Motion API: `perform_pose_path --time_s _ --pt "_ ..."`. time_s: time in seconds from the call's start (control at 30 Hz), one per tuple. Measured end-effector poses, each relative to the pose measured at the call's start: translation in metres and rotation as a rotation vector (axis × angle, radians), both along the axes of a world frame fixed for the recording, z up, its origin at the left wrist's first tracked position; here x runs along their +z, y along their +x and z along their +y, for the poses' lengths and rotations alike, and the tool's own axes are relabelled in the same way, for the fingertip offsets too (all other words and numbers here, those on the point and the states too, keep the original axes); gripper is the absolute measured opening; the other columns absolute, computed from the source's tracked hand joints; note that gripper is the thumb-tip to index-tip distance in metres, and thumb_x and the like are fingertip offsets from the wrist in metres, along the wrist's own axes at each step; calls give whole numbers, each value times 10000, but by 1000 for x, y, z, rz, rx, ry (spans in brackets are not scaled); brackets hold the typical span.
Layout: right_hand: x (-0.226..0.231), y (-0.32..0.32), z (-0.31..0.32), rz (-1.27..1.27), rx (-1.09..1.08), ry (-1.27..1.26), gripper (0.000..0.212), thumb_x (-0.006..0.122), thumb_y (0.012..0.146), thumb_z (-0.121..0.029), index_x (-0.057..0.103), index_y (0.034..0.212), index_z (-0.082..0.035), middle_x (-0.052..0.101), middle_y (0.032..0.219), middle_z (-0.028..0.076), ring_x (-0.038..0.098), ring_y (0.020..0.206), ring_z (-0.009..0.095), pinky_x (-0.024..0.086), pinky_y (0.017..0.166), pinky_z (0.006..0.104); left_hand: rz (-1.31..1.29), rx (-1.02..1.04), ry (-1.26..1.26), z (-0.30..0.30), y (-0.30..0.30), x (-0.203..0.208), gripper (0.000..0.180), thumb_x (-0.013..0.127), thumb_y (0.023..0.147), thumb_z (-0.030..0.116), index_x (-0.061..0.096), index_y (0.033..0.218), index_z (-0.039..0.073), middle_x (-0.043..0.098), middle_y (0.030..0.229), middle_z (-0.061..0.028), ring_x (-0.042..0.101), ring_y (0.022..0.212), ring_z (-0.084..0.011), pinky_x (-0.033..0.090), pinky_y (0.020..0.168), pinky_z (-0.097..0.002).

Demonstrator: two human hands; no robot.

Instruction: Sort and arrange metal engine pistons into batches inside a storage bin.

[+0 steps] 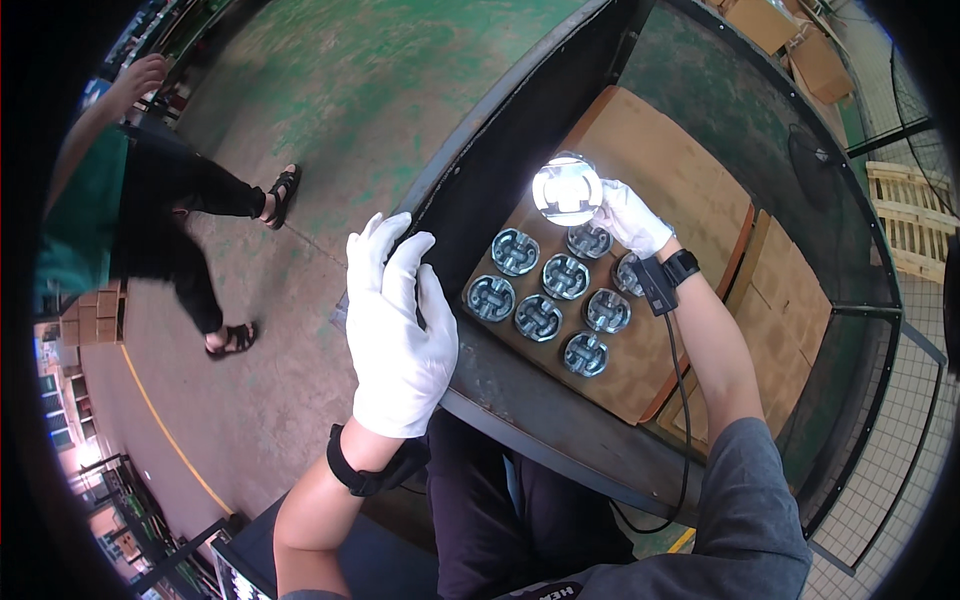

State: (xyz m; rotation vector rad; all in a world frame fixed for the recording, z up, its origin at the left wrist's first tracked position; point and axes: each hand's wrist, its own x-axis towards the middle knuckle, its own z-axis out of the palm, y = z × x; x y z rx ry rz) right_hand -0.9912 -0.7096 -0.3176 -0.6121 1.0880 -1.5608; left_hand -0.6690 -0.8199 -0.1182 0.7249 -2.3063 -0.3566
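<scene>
My right hand (634, 220), in a white glove, grips a metal piston (567, 192) by its right side. The piston is raised above the cardboard, and its face shines very brightly. Beneath it, several similar pistons (565, 276) rest in loose rows on a brown cardboard sheet (650, 160) in a dark metal bin. One piston (628, 275) is partly hidden by my right wrist. My left hand (402, 330), also white-gloved, is raised outside the bin's near left edge with its fingers extended. It holds nothing.
Dark metal walls (520, 110) surround the cardboard. A black cable (683, 420) hangs from the device on my right wrist. At left, another person (110, 210) walks on the floor. A wooden pallet (905, 215) and cardboard boxes (765, 22) stand beyond the bin.
</scene>
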Motion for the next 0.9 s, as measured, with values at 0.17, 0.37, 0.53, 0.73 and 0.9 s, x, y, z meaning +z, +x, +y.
perform_pose_path --time_s 0.17,0.37,0.53,0.73,0.9 --pt "28 16 -17 147 -18 132 224 618 967 -195 682 1075 -9 647 850 12 534 651 66 447 585 237 -9 10 -20 -1 3 -1 334 595 819 -107 601 1129 19 592 1204 -184 556 1194 -425 394 1087 -543" --pt "19 60 -56 1338 237 734 310 703 880 -325 734 979 -32 713 945 197 682 872 359 530 809 424 -58 22 -23 -1 5 2 302 600 838 -91 612 1120 15 589 1263 -163 543 1253 -373 424 1075 -437" --pt "-32 76 -66 1538 105 746 318 669 888 -330 725 955 -25 696 1000 200 681 953 369 548 831 455 -51 4 -23 0 1 2 310 599 837 -93 612 1127 16 588 1272 -160 542 1258 -370 420 1082 -444" --pt "-16 80 -83 1413 47 789 358 655 904 -380 717 959 -31 695 1002 209 682 946 373 553 803 461 -73 29 -20 -3 8 1 320 607 831 -98 621 1126 25 595 1275 -151 543 1265 -362 419 1087 -439" --pt "-40 20 -82 1779 -297 817 313 650 898 -277 640 998 19 688 856 182 706 793 326 574 723 425 -53 16 -11 -1 5 3 329 620 825 -98 625 1127 33 598 1275 -146 536 1278 -360 429 1078 -434"
